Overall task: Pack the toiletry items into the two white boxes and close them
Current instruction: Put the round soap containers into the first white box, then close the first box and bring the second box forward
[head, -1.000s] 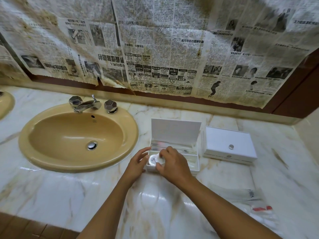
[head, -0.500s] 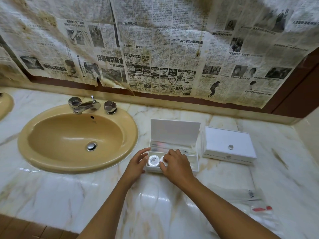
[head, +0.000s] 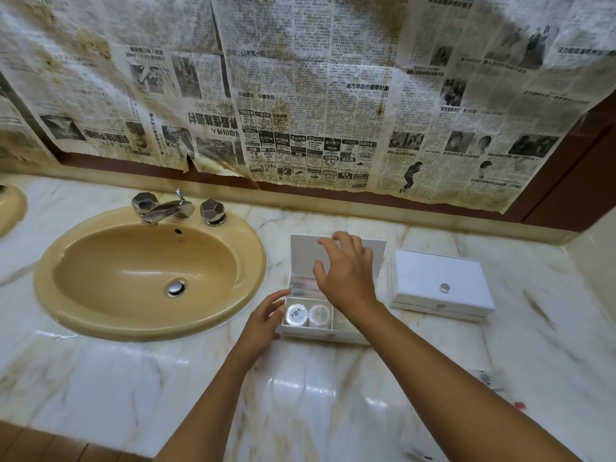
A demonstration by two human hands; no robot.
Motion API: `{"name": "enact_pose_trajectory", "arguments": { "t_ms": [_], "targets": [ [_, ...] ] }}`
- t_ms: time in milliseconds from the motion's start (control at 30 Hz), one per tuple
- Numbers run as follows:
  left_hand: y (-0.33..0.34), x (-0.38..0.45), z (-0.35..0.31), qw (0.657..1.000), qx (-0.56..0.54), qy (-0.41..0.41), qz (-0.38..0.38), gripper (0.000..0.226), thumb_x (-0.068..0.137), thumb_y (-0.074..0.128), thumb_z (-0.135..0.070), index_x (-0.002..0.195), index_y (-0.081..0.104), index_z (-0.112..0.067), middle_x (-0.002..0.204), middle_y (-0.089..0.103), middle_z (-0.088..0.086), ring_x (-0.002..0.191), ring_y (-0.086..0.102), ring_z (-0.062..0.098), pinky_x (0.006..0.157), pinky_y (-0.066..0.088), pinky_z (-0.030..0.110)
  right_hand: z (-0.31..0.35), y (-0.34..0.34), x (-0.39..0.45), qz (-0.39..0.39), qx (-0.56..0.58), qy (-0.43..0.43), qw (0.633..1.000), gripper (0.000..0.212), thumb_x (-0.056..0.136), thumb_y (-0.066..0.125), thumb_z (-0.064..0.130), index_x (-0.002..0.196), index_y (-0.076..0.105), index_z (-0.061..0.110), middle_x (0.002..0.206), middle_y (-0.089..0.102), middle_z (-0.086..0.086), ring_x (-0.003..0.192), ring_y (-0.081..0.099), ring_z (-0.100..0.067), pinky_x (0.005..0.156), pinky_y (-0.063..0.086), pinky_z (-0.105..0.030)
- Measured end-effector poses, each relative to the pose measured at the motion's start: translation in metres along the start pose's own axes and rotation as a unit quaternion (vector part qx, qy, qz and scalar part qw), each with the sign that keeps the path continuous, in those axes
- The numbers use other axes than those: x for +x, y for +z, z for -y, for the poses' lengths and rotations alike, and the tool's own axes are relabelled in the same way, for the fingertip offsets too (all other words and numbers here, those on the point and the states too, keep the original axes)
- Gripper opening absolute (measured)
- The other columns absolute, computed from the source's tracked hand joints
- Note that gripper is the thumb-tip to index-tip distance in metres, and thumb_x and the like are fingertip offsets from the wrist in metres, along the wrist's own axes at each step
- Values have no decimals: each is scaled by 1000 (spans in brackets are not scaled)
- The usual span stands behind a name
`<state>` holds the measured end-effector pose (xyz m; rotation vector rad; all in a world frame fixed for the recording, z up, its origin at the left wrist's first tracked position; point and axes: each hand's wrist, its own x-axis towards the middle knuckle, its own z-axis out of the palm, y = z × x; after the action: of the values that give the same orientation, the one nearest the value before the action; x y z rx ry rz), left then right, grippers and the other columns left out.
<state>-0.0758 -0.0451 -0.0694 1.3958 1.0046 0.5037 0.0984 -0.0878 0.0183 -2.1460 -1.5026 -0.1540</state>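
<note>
Having left the two round tins (head: 308, 315) seated, the right hand (head: 346, 271) rises empty-fingered toward the lid (head: 303, 255) just beyond; left hand (head: 263, 320) steadies the open box (head: 320, 335).

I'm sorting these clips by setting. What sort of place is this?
Most likely a bathroom vanity, perhaps in a hotel: a tan oval sink with chrome taps, set in a marble counter, and white boxes of small toiletries.

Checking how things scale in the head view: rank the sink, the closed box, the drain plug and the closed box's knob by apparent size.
1. Sink
2. Closed box
3. Drain plug
4. Knob

The sink and box sit at similar depth, so this order looks reliable.
</note>
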Motion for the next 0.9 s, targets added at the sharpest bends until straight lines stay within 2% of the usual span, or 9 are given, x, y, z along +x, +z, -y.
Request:
{"name": "enact_pose_trajectory", "arguments": {
  "t_ms": [133, 267, 367, 467, 567, 633, 700, 767, 900],
  "targets": [
    [0, 0, 0, 1000, -2, 0, 5, 28, 100, 49, -28, 122, 56, -42, 123, 63, -12, 109, 59, 2, 71, 50, 23, -4, -4, 7, 70, -60, 13, 996, 48, 92, 50, 25, 138, 42, 18, 144, 37, -8, 135, 28, -27, 108, 19, -48],
    [-1, 2, 4, 1000, -1, 0, 9, 28, 99, 51, -32, 122, 56, -47, 125, 63, -9, 114, 60, 10, 80, 54, 33, -11, -8, 10, 103, -79, 17, 991, 45, 97, 41, 22, 141, 36, 19, 141, 42, -2, 132, 31, -23, 112, 12, -49],
    [-1, 3, 7, 1000, -19, -11, 2, 35, 94, 55, -38, 127, 52, -50, 123, 65, -7, 113, 62, 13, 91, 54, 43, -10, -11, 10, 78, -66, 12, 995, 36, 98, 41, 16, 133, 49, 20, 131, 53, 0, 121, 41, -23, 106, 19, -45],
    [-1, 5, 8, 999, -27, -18, 0, 37, 98, 53, -31, 132, 49, -46, 122, 66, -6, 112, 63, 14, 94, 53, 45, -9, -14, 9, 59, -59, 6, 997, 30, 97, 43, 11, 117, 62, 22, 117, 61, 2, 107, 47, -24, 91, 25, -40],
    [-2, 4, 8, 999, -26, -22, 6, 35, 94, 56, -38, 127, 53, -50, 123, 66, -7, 114, 62, 16, 95, 52, 49, -8, -17, 7, 76, -52, 6, 996, 29, 97, 45, 11, 109, 67, 26, 109, 63, 3, 100, 49, -22, 82, 25, -37],
    [-2, 4, 7, 999, -26, -27, 5, 35, 93, 57, -39, 126, 54, -49, 123, 66, -6, 113, 62, 15, 93, 53, 46, -8, -19, 4, 99, -40, 6, 994, 29, 97, 47, 11, 107, 68, 28, 107, 62, 3, 99, 50, -21, 79, 25, -35],
    [-1, 4, 6, 999, -34, -29, 1, 34, 98, 54, -30, 129, 54, -44, 122, 67, -6, 110, 64, 14, 89, 55, 40, -8, -22, 2, 127, -29, 6, 991, 30, 96, 48, 9, 108, 68, 29, 109, 61, 3, 100, 51, -20, 79, 24, -33],
    [0, 4, 5, 998, -43, -37, -2, 35, 99, 51, -24, 130, 53, -41, 120, 68, -5, 108, 66, 15, 85, 56, 38, -7, -25, -3, 159, -21, 5, 987, 31, 94, 49, 8, 109, 67, 28, 113, 61, 2, 104, 51, -20, 81, 27, -34],
    [3, 3, -2, 997, -45, -63, -19, 31, 101, 45, -27, 127, 54, -40, 112, 70, -5, 100, 67, 14, 72, 51, 26, -5, -28, -15, 216, -22, -7, 976, 34, 90, 48, 2, 108, 66, 25, 112, 60, -2, 106, 52, -23, 87, 34, -35]
  ]
}}
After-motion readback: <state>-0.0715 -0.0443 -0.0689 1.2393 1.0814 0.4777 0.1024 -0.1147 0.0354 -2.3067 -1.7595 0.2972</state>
